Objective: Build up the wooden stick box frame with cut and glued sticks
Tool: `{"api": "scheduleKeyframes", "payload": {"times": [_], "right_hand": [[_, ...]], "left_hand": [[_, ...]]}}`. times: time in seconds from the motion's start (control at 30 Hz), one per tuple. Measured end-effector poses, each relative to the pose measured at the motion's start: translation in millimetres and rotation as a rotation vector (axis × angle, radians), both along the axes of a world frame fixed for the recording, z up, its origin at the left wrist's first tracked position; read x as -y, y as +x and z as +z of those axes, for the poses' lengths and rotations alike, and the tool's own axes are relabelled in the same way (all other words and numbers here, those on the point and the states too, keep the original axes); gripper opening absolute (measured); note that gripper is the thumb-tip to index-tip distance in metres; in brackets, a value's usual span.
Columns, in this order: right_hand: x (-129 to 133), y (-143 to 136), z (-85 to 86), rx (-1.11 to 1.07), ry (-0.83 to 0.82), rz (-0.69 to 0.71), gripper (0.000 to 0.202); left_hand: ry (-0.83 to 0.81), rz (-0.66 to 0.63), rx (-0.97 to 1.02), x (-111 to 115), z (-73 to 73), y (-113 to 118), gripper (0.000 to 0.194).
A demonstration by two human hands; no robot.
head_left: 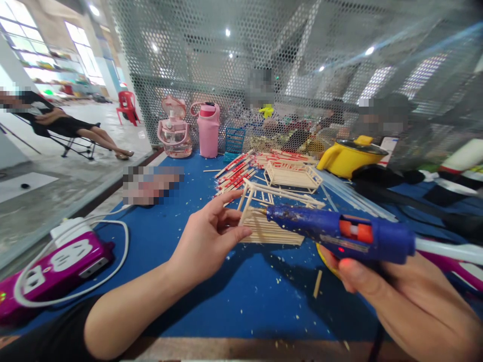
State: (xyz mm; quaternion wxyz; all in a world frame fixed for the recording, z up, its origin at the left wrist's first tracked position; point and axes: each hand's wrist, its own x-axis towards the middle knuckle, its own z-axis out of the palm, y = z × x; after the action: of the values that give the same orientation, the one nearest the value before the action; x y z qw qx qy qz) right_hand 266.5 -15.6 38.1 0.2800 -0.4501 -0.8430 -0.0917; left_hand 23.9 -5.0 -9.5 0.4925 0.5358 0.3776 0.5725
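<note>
My left hand (211,231) pinches the left end of a small frame of thin wooden sticks (271,234), which has a slatted flat part and raised bars. In my right hand (392,291) is a blue glue gun (313,223) with a red-orange part in its body and a glue stick at its back. The gun points left, and its tip is at the frame's left end, close to my left fingers. Whether the tip touches the wood is hard to tell. Behind the frame stands another small stick structure (292,177).
Red-wrapped sticks (236,171), pink bottles (209,129) and a yellow pot (350,158) stand at the back. Clear glue sticks (358,196) lie right. A purple power strip (64,266) with a white cable lies left. Beyond, a person (56,115) reclines.
</note>
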Motion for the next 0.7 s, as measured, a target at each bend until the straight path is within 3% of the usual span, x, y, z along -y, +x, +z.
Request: {"api": "scheduleKeyframes", "payload": {"times": [0.13,0.27,0.4,0.47,0.57,0.7], "right_hand": [[1,9,-2.5,-0.001,-0.074,0.115,0.029],[-22,36,2.0,-0.112,0.062,-0.069,0.04],[-90,63,10.2,0.081,0.144,-0.267,0.05],[-131,72,9.2,0.297,0.168,-0.25,0.054],[-179,76,-1.2,0.41,0.138,-0.204,0.052],[-210,68,-24.4,0.483,0.073,-0.145,0.049]], "left_hand": [[-0.007,0.014,-0.024,-1,-0.2,-1,0.056],[-0.017,0.051,-0.079,-3,-2.2,-4,0.054],[-0.053,0.102,-0.134,-7,-3.0,-7,0.052],[-0.075,0.114,-0.158,-9,-3.8,-8,0.052],[-0.11,0.117,-0.179,-13,-7.1,-11,0.052],[-0.183,0.085,-0.216,-19,-12.6,-15,0.049]]}}
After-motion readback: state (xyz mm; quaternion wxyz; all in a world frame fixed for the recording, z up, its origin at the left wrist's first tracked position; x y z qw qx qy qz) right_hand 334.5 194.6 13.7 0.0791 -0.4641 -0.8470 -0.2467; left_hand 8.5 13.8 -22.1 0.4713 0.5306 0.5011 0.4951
